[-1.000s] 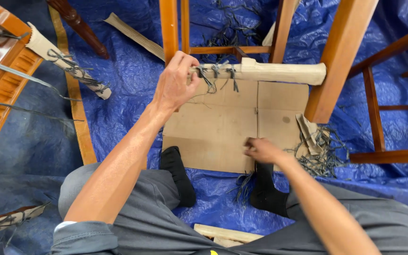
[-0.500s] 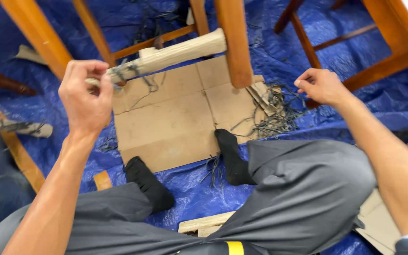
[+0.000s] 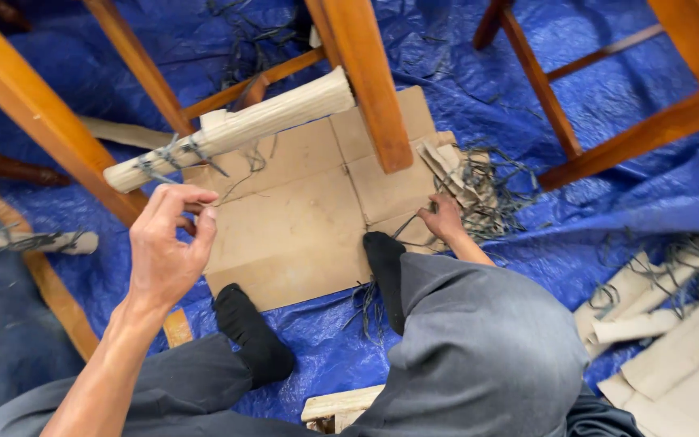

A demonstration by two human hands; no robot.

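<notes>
A chair rung wrapped in corrugated cardboard (image 3: 269,121) is tied near its left end with dark string (image 3: 173,154). It spans two orange wooden chair legs (image 3: 366,81). My left hand (image 3: 167,251) hovers just below that tied end, thumb and fingers pinched together, with nothing visible in them. My right hand (image 3: 442,218) reaches past my knee to a pile of dark strings and cardboard strips (image 3: 479,190) and pinches a dark strand there. A flat cardboard sheet (image 3: 301,226) lies under the chair, with my black-socked feet (image 3: 244,324) at its near edge.
A blue tarp (image 3: 608,202) covers the floor. A second chair's legs and rungs (image 3: 560,105) stand at the right. Rolled and flat cardboard pieces (image 3: 657,332) with string lie at the lower right. Another wrapped, tied piece (image 3: 30,240) lies at the left beside a wooden slat (image 3: 58,303).
My right hand has dropped from the right side to the string pile beside the cardboard sheet. My left hand has come down off the tied end of the wrapped rung.
</notes>
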